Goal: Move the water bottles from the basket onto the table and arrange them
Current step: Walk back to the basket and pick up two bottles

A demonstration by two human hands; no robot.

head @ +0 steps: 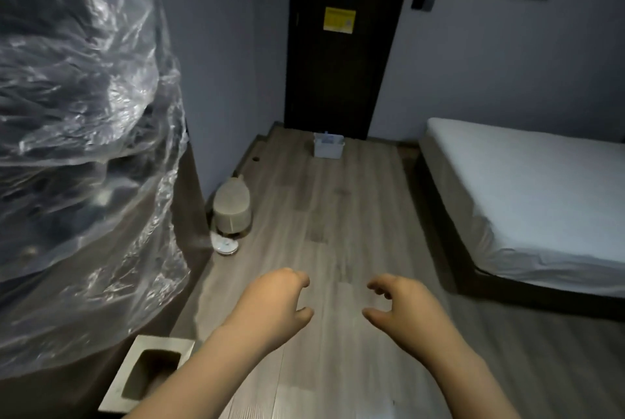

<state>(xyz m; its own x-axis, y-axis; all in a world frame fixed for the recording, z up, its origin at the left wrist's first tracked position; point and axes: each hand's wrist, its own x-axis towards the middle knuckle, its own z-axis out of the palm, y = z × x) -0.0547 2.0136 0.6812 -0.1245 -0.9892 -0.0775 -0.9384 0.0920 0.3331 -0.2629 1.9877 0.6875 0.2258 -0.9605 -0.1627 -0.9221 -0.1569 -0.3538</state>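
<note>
Two empty, loosely curled hands, left hand (270,303), right hand (402,307), basket (328,146) by door (338,73), bed (527,188) right, plastic sheeting (77,114) left

A strip of bare wooden floor (338,215) lies open ahead, as far as the basket (328,145) standing against the dark door (341,63). On the left a plastic-wrapped bulk (77,131) crowds in, with a vacuum dock (232,209) by the wall beyond it. The bed (527,202) closes off the right side.
</note>
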